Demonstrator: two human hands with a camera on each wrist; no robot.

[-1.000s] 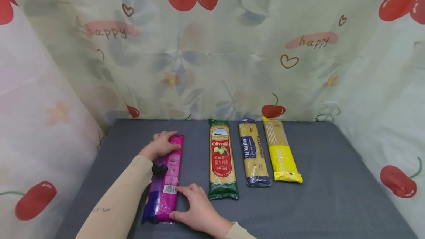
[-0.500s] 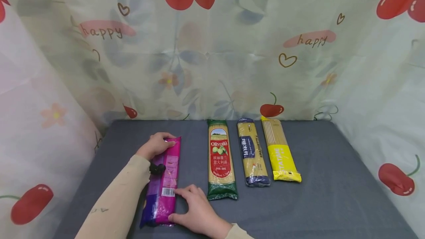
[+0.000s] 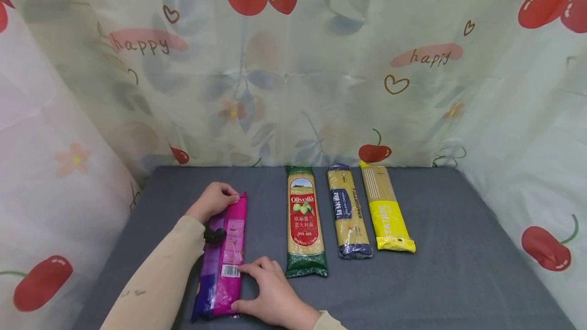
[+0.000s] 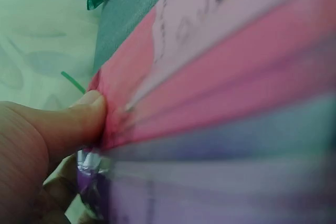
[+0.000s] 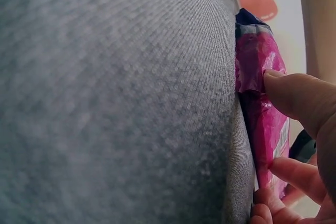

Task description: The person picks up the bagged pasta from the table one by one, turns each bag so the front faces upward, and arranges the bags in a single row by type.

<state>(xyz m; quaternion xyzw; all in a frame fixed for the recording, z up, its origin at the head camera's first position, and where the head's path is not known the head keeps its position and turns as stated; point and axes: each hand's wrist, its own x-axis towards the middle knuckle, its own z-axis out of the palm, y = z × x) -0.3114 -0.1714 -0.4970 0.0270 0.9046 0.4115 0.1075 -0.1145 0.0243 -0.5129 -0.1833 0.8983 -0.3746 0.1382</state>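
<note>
A long, shiny pink and purple packet (image 3: 233, 248) lies on the left part of the dark table, its barcode side up. My left hand (image 3: 214, 201) pinches its far end; in the left wrist view the thumb (image 4: 86, 114) sits on top, with fingers behind the end. By the near right edge, my right hand (image 3: 272, 289) touches the packet's side with thumb and index finger spread apart. The right wrist view shows that thumb (image 5: 294, 90) against the pink wrapper (image 5: 265, 114). What the packet holds is hidden.
To the right lie a green and red Olivoilà spaghetti pack (image 3: 306, 223), a blue-ended La Sicilia spaghetti pack (image 3: 350, 213) and a yellow pasta pack (image 3: 390, 213). A cherry-print curtain (image 3: 284, 90) hangs behind the grey-covered table (image 3: 440, 269) and along both sides.
The pink and purple packet has slid slightly toward me, with both hands on it. My left hand's fingers have drawn back to its far end. The other packs have stayed put.
</note>
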